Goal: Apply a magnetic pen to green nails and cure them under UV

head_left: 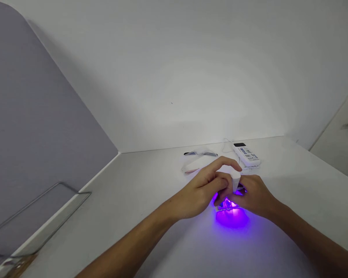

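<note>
The white table (pixel 150 193) carries everything, with a grey partition (pixel 31 116) far off to the left of the hands and a clear acrylic stand (pixel 46 216) at its foot. Beyond the grip, toward the wall, lie a white labelled device (pixel 246 154) with its thin cable and, just left of that, a pair of clear glasses (pixel 198 158).

The left hand (pixel 204 191) is closed in a pinch around a small white lamp (pixel 234 179), forefinger arched over its top and thumb below. The right hand (pixel 255 195) is curled shut against the lamp's other side, fingers tucked under it; what those fingers pinch is hidden. The lamp sits between the two hands, just above the table, and throws a violet glow (pixel 231 216) onto the surface directly under the grip.

The step in hand looks like lighting something small under the lamp, held low and close. Whatever comes next seems to call for steady hands, the beam kept straight down on the piece below the fingers, and no twisting of the pinch.
</note>
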`<move>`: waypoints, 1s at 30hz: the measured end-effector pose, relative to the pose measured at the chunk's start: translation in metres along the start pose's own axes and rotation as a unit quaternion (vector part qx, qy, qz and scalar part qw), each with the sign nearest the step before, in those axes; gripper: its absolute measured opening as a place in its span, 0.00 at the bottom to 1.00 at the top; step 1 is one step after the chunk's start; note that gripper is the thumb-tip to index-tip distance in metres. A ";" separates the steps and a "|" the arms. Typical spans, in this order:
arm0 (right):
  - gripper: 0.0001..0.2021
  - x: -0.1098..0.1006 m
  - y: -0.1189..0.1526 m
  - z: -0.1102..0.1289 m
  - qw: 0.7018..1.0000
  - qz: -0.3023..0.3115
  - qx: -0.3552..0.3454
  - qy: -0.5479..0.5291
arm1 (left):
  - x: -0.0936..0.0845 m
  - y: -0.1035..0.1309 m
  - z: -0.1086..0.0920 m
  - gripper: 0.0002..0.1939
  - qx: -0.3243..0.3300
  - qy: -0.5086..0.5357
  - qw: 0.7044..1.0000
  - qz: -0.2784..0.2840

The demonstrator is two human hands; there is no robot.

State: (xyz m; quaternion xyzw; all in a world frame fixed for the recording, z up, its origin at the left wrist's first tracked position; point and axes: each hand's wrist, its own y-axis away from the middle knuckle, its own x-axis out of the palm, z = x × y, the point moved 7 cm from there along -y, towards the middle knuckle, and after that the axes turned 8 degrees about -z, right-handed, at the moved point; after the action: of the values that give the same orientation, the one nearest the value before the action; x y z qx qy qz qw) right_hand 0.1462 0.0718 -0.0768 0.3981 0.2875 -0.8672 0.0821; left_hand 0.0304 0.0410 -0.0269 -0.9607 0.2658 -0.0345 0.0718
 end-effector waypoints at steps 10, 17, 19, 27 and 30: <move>0.19 -0.001 -0.001 -0.001 1.000 0.001 -0.007 -0.006 | 0.002 -0.001 -0.001 0.07 -0.002 -0.027 1.000 -0.003; 0.20 -0.003 -0.002 0.001 1.000 -0.015 -0.018 -0.018 | 0.005 0.001 0.002 0.03 -0.008 -0.035 0.999 0.001; 0.20 -0.002 -0.002 0.000 1.000 -0.010 -0.012 -0.022 | 0.004 0.001 0.001 0.03 -0.006 -0.034 0.999 -0.005; 0.15 -0.002 0.000 0.000 0.999 -0.013 -0.027 -0.009 | 0.001 0.004 -0.009 0.13 0.014 -0.086 0.996 -0.030; 0.16 -0.003 -0.001 0.002 0.999 -0.015 -0.036 -0.001 | 0.022 0.015 -0.023 0.15 0.066 -0.219 0.973 -0.004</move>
State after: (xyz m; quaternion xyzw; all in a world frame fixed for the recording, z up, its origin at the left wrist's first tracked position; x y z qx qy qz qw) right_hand 0.1468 0.0708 -0.0729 0.3895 0.3243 -0.8580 0.0838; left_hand 0.0388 0.0141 -0.0063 -0.9391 0.2370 0.1595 0.1911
